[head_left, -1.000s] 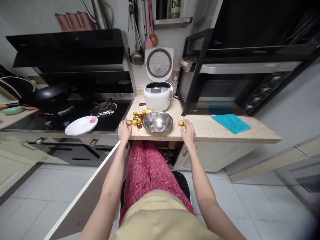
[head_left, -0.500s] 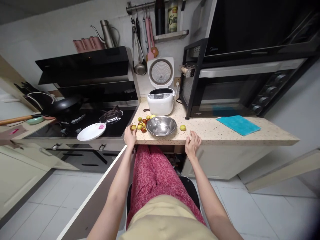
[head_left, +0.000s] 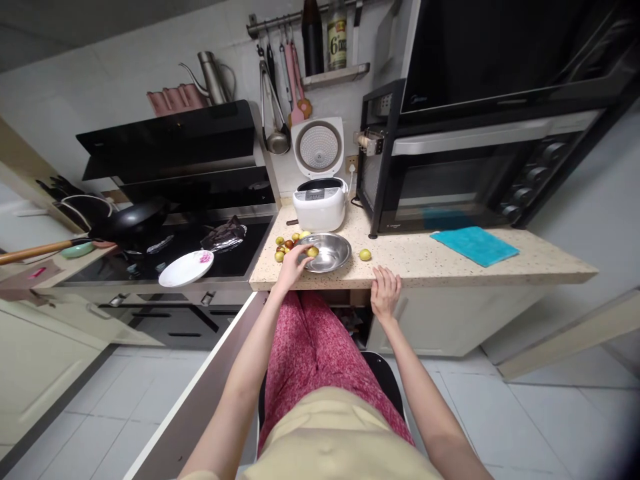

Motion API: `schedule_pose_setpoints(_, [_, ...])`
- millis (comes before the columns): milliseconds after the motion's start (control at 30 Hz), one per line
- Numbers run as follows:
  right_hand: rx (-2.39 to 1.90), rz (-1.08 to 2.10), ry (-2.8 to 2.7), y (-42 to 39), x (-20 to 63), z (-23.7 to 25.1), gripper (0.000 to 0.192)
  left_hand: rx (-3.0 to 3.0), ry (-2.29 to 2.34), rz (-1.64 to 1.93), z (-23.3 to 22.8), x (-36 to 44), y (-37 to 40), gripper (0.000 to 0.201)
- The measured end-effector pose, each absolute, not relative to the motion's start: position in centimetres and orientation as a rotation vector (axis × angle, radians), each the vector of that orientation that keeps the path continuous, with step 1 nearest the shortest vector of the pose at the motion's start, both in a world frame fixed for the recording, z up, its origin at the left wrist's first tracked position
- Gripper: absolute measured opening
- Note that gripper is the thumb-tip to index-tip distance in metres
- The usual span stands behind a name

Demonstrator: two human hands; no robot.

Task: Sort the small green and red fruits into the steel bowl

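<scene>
My left hand point(head_left: 293, 268) is closed on a yellow-green jujube point(head_left: 313, 252), pinched between thumb and fingers over the left side of a steel bowl point(head_left: 340, 253). Behind that hand, several green and reddish-brown jujubes point(head_left: 280, 249) lie on the counter, partly hidden by my fingers. To the right of the bowl sits a lone yellow-green jujube point(head_left: 365, 255). My right hand point(head_left: 385, 291) rests at the counter's front edge just below it, holding nothing, with its fingers slightly bent and apart from the fruit.
A white rice cooker point(head_left: 321, 207) with its lid raised stands behind the bowl. On the right are an oven point(head_left: 450, 187) and a blue cloth point(head_left: 475, 245). A white plate point(head_left: 185, 269) overhangs the stove's front edge at left. A cabinet door point(head_left: 200, 380) stands open beside my legs.
My left hand has carried a jujube from the counter's left side rightward to the bowl. The right hand stays at the counter edge, its fingers a little straighter. The view has shifted slightly.
</scene>
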State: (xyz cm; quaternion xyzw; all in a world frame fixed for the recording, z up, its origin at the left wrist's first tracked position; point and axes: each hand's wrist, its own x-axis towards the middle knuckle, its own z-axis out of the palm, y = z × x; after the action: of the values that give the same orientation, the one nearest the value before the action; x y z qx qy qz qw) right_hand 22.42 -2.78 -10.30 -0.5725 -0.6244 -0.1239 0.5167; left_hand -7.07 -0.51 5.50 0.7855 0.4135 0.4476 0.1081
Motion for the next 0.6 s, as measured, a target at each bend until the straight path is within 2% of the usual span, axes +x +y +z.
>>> schedule_pose_setpoints(200, [-1.369,-0.334,-1.519,-3.1,22.4,-10.2,0.046,2.477,1.108,0.758,7.1,-5.4,3.4,0.025])
schedule_pose_setpoints(333, [-1.372,-0.348,-1.535,-3.2,22.6,-10.3,0.046,2.544,1.11,0.553,7.4,-4.9,4.7,0.02])
schedule_pose_setpoints(467, [-1.371,-0.376,-1.535,-3.2,22.7,-10.4,0.046,2.548,1.099,0.583,7.3,-5.0,4.7,0.022])
schedule_pose_setpoints(600, [-1.37,-0.399,-1.504,-3.4,22.3,-10.4,0.046,2.534,1.1,0.809,7.2,-5.4,3.3,0.025])
